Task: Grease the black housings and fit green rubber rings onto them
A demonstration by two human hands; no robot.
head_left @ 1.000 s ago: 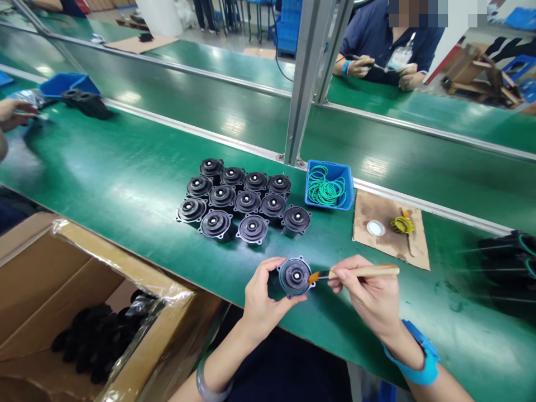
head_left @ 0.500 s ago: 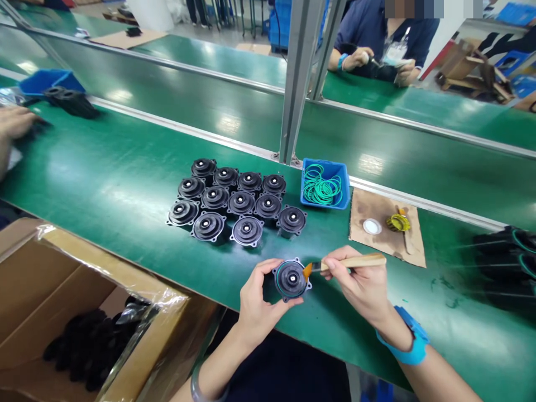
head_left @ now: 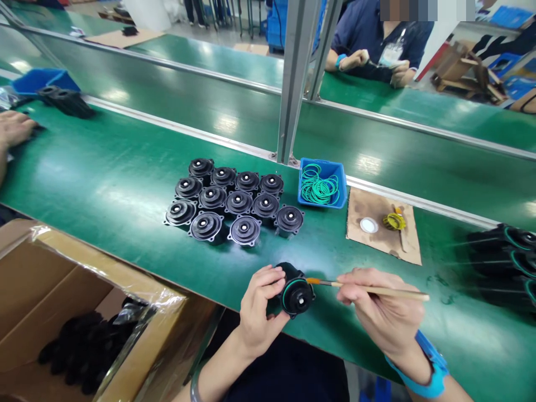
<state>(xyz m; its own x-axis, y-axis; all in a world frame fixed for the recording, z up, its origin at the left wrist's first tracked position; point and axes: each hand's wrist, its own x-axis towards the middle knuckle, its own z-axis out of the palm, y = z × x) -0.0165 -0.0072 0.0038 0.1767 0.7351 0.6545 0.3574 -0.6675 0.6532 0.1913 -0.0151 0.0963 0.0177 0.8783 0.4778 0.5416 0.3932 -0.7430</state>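
Observation:
My left hand (head_left: 260,312) is wrapped round a black round housing (head_left: 298,298) with a green O-ring seated on its stepped face. The housing is tilted, its face turned toward me and to the right. Between the thumb and fingers of my right hand (head_left: 383,307) is a paintbrush (head_left: 389,291) with a pale wooden handle. Its orange bristles point left and reach the upper right rim of the housing, by the O-ring. Beyond my hands, several similar black housings (head_left: 239,202) stand face up in rows on the green table.
A blue bin (head_left: 322,183) holds loose green O-rings. Right of it, cardboard (head_left: 406,240) carries a white lid (head_left: 368,225) and a yellow pot (head_left: 394,221). More housings (head_left: 502,268) stand far right. An open carton (head_left: 167,312) is front left. A metal post (head_left: 290,84) rises behind; other people's hands (head_left: 17,127) show.
The housing has tipped from facing up to a slant toward me. My right hand has moved right and down a little, and the brush now lies flatter along the rim.

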